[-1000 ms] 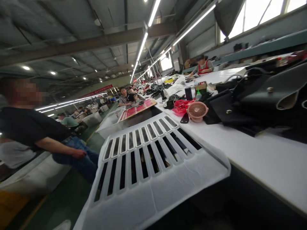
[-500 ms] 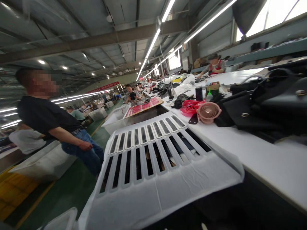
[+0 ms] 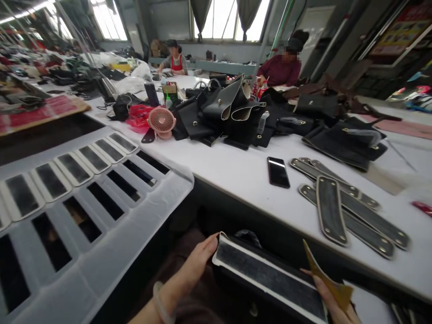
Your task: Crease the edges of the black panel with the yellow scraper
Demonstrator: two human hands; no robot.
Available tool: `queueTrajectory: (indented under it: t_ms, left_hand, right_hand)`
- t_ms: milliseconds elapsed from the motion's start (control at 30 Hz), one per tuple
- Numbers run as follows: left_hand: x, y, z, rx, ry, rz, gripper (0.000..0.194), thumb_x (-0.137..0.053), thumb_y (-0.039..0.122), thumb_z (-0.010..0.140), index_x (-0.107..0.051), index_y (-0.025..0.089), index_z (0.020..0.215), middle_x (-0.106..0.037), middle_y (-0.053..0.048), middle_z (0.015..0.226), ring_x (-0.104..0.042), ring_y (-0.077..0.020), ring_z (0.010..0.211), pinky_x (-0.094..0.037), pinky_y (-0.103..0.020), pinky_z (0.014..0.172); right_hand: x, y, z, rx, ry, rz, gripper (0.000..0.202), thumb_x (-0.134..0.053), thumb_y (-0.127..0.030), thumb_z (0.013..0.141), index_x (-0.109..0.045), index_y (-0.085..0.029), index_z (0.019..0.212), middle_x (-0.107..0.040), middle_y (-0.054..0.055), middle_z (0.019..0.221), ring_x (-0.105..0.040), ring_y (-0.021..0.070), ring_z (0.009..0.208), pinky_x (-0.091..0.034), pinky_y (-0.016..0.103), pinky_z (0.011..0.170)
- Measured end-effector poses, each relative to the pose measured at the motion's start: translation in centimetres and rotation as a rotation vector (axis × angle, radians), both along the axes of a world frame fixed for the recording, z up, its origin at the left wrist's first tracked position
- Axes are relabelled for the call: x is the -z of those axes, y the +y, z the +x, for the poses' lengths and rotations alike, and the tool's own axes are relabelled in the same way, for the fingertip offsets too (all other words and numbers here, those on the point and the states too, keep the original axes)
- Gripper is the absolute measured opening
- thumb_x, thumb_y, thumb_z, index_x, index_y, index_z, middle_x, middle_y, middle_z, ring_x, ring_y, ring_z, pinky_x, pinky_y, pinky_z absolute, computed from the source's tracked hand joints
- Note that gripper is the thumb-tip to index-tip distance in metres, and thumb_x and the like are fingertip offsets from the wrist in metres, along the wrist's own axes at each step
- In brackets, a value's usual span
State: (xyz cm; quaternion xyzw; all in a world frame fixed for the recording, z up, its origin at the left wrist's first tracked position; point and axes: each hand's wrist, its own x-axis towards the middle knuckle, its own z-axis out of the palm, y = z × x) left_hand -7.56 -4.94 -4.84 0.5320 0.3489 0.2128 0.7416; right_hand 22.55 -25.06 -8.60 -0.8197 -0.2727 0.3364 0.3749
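Note:
A black leather piece (image 3: 270, 276) with pale edges lies across the lap at the bottom of the view, its long flat face turned up. My left hand (image 3: 199, 261), with a pale bangle at the wrist, is closed on its left end. At the right end, my right hand (image 3: 330, 299) pinches a stiff yellow-brown piece (image 3: 326, 279) that curls to a point, beside the black piece. On the white table, dark straps (image 3: 331, 209) with pale edges and gold studs lie crossed over each other, a phone (image 3: 278, 172) to their left.
At left, a translucent slotted sheet (image 3: 111, 252) holds a row of dark strips. A pink fan (image 3: 162, 122), a red bag (image 3: 138, 118) and black leather bags (image 3: 226, 112) stand farther back. Two people (image 3: 281, 67) work across the table (image 3: 236, 180).
The view has swung right and down. Both my hands, the black piece, the yellow-brown piece, the phone and the studded straps have come into view; the standing person at left is out of frame.

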Motion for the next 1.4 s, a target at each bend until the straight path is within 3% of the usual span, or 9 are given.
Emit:
queueTrajectory:
  t_ms: [200,300,367,433,533,733,967,1200,1400]
  left_hand:
    - [0.1,0.4,0.0,0.013,-0.019,0.016,0.044,-0.048,0.049,0.095,-0.066,0.016,0.118,-0.067,-0.006,0.118,-0.056,-0.0261,0.113,-0.038,-0.035,0.105]
    - [0.7,0.6,0.1,0.017,-0.033,0.039,0.044,-0.047,0.05,0.096,-0.069,0.015,0.111,-0.067,-0.007,0.114,-0.057,-0.0265,0.109,-0.041,-0.034,0.099]
    - [0.9,0.7,0.3,0.018,-0.038,0.03,0.045,-0.048,0.05,0.095,-0.069,0.014,0.111,-0.068,-0.007,0.112,-0.057,-0.0275,0.11,-0.04,-0.034,0.099]
    - [1.1,0.8,0.5,0.017,-0.056,-0.005,0.046,-0.049,0.05,0.094,-0.068,0.014,0.115,-0.066,-0.008,0.115,-0.055,-0.028,0.113,-0.039,-0.035,0.102]
    - [1.7,0.7,0.8,-0.062,-0.056,-0.111,0.051,-0.055,0.05,0.091,-0.058,0.015,0.128,-0.065,-0.008,0.118,-0.053,-0.0277,0.118,-0.037,-0.036,0.104]
    - [2.6,-0.2,1.0,-0.273,-0.057,-0.223,0.102,-0.067,0.055,0.08,-0.004,0.022,0.154,-0.064,-0.01,0.118,-0.056,-0.0267,0.115,-0.038,-0.037,0.102]
    - [1.8,-0.8,1.5,-0.377,0.001,-0.104,0.096,-0.065,0.053,0.083,-0.007,0.022,0.154,-0.063,-0.001,0.087,-0.057,-0.0178,0.077,-0.044,-0.027,0.073]
    - [2.4,-0.8,1.0,-0.313,0.109,-0.025,0.089,-0.063,0.051,0.085,-0.017,0.015,0.153,-0.059,-0.002,0.082,-0.052,-0.0171,0.073,-0.044,-0.026,0.069]
    - [1.6,-0.8,0.9,-0.255,0.224,0.178,0.053,-0.053,0.051,0.091,-0.056,0.012,0.127,-0.052,0.0,0.078,-0.045,-0.0148,0.071,-0.038,-0.023,0.067]
  right_hand:
    - [-4.3,3.1,2.8,-0.461,-0.013,-0.022,0.097,-0.075,-0.07,0.055,-0.049,-0.024,0.136,-0.055,0.009,0.135,-0.049,0.0377,0.124,-0.043,0.04,0.104]
    - [-6.8,7.5,1.6,-0.678,-0.154,-0.045,0.077,-0.062,-0.074,0.07,-0.057,-0.024,0.128,-0.061,0.011,0.125,-0.056,0.0353,0.111,-0.043,0.042,0.097]
    - [-7.4,11.4,-0.5,-0.778,-0.439,-0.09,0.055,-0.034,-0.065,0.092,-0.067,-0.022,0.095,-0.068,0.009,0.092,-0.06,0.0288,0.085,-0.043,0.042,0.081]
    - [-7.2,15.5,-2.8,-0.91,-0.728,-0.05,0.059,-0.022,-0.053,0.101,-0.06,-0.021,0.07,-0.063,0.006,0.07,-0.057,0.0224,0.068,-0.036,0.037,0.069]
    - [-6.9,21.0,-5.6,-1.111,-0.931,0.11,0.058,-0.025,-0.045,0.104,-0.058,-0.019,0.065,-0.063,0.005,0.065,-0.055,0.0191,0.066,-0.029,0.035,0.067]
    - [-7.5,27.7,-8.4,-1.508,-0.937,0.375,0.055,-0.035,-0.047,0.102,-0.061,-0.018,0.063,-0.065,0.006,0.063,-0.052,0.0166,0.064,-0.027,0.036,0.069]
    - [-7.5,30.1,-10.2,-1.785,-0.901,0.576,0.052,-0.042,-0.046,0.099,-0.059,-0.018,0.058,-0.065,0.004,0.059,-0.05,0.0153,0.06,-0.025,0.037,0.068]
    - [-7.2,30.4,-11.1,-1.852,-0.89,0.647,0.049,-0.047,-0.045,0.097,-0.059,-0.018,0.058,-0.065,0.004,0.057,-0.05,0.0156,0.056,-0.025,0.037,0.066]
    - [-7.1,30.7,-11.2,-1.89,-0.88,0.687,0.044,-0.048,-0.04,0.094,-0.06,-0.018,0.057,-0.064,0.003,0.056,-0.05,0.0156,0.054,-0.024,0.036,0.065]
